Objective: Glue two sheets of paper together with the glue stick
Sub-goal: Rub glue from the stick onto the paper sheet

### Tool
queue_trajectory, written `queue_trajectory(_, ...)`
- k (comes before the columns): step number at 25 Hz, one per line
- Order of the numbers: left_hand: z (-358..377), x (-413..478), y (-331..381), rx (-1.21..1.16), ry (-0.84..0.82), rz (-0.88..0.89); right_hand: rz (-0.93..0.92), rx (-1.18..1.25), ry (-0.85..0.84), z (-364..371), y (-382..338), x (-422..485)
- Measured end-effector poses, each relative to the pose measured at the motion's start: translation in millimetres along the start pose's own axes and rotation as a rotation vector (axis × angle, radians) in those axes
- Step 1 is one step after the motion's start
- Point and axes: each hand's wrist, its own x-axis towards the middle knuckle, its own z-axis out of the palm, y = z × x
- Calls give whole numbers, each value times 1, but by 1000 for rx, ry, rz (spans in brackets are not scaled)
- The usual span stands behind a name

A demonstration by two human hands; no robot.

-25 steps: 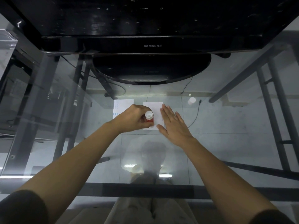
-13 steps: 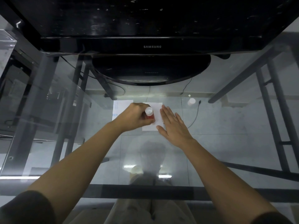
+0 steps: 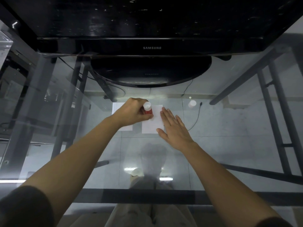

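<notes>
Two white sheets lie side by side on the glass table. My left hand (image 3: 133, 112) grips a red glue stick (image 3: 148, 109) with a white end, held tip-down on the upper left part of the right sheet (image 3: 152, 123). My right hand (image 3: 173, 128) lies flat with fingers spread on that sheet's right edge. The left sheet (image 3: 117, 108) is mostly hidden under my left hand and wrist.
A black Samsung monitor with a round base (image 3: 150, 74) stands at the far side of the glass table (image 3: 221, 128). A small white cap (image 3: 192, 104) and a black cable (image 3: 197, 113) lie to the right of the sheets.
My left hand has slid the glue stick away from me, up along the right sheet. My right hand stays flat on the sheet's right edge.
</notes>
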Motion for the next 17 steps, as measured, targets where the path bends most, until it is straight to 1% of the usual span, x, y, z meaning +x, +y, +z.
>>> queue_trajectory(3,-16,9,-12,29,121,-85,-5,-1,3,1,0,0)
queue_trajectory(4,-16,10,-12,20,138,-87,-4,-2,4,1,0,0)
queue_trajectory(5,-13,9,-10,13,130,-61,-1,-4,5,1,0,0)
queue_trajectory(7,-2,5,-1,5,49,4,1,-9,8,1,0,1)
queue_trajectory(9,4,4,2,0,-3,17,-2,-4,13,1,0,1)
queue_trajectory(10,3,6,0,3,6,6,-3,1,18,1,0,0)
queue_trajectory(15,-8,17,-13,6,192,-70,-9,0,30,2,0,0)
queue_trajectory(17,-3,15,-7,-4,187,-24,-8,15,38,2,0,0)
